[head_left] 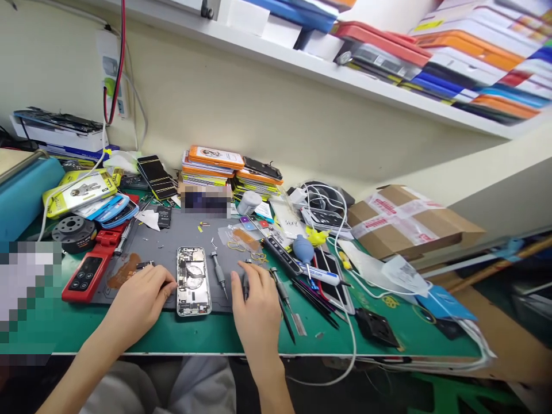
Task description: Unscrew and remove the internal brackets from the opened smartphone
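An opened smartphone body (194,282), its inner parts showing, lies upright on the grey work mat (164,244). My left hand (144,296) is curled at its left side, with the fingertips by the phone's edge. What those closed fingers hold, if anything, is hidden. To the right, my right hand (257,302) has thumb and fingers apart around a partly hidden precision screwdriver (246,282). Between phone and right hand lies another grey screwdriver (219,275), pointing toward me. Small loose parts (202,225) are scattered beyond the phone.
A red device with buttons (87,275) stands left. Right of my hand lie more screwdrivers, black tweezers (317,302), a blue air blower (303,250) and a white cable (351,328). Stacked boxes (215,158) line the wall; a taped cardboard box (405,221) sits right, below a shelf (276,43).
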The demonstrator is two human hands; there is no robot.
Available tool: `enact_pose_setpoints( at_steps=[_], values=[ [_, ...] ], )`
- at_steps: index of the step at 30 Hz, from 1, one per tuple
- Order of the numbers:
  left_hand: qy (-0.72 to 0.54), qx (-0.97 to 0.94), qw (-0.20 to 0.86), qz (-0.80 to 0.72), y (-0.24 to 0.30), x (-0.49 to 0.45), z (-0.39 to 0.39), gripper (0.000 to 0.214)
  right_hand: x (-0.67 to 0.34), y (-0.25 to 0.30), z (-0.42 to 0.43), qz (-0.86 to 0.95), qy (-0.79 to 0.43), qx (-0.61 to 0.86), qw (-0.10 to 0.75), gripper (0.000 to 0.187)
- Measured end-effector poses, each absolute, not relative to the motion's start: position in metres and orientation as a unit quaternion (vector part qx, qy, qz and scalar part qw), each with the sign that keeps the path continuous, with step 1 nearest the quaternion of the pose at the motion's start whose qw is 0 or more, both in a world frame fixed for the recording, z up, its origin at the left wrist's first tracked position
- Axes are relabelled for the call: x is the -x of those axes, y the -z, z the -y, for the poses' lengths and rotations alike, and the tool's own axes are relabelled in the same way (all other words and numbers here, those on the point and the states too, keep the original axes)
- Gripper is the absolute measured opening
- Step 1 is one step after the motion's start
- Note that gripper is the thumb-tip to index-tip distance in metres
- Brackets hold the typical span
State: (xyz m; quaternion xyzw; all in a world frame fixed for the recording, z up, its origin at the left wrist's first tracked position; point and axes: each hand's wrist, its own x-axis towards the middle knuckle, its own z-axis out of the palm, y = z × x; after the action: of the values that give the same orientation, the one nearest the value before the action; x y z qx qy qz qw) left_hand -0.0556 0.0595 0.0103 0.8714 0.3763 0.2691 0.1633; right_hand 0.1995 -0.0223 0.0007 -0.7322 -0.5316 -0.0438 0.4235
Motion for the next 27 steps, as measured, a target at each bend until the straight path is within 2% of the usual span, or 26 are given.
enact_pose_setpoints(
  at_steps=[5,9,17,27],
  values=[
    [-0.269,-0.869,0.175,-0.377,-0.010,0.056,-0.060,0.028,-0.256,-0.005,0.050,0.407,0.008,0.745,0.528,0.054],
    [-0.273,-0.868,0.174,-0.377,-0.008,0.056,-0.061,0.027,-0.299,-0.014,0.067,0.348,-0.021,0.760,0.549,0.053],
    [-0.270,-0.867,0.175,-0.380,-0.007,0.056,-0.061,0.027,-0.284,-0.015,0.067,0.397,-0.096,0.766,0.497,0.059],
    [-0.253,-0.874,0.170,-0.378,-0.011,0.056,-0.059,0.028,-0.215,-0.006,0.020,0.524,-0.109,0.737,0.413,0.048]
  ],
)
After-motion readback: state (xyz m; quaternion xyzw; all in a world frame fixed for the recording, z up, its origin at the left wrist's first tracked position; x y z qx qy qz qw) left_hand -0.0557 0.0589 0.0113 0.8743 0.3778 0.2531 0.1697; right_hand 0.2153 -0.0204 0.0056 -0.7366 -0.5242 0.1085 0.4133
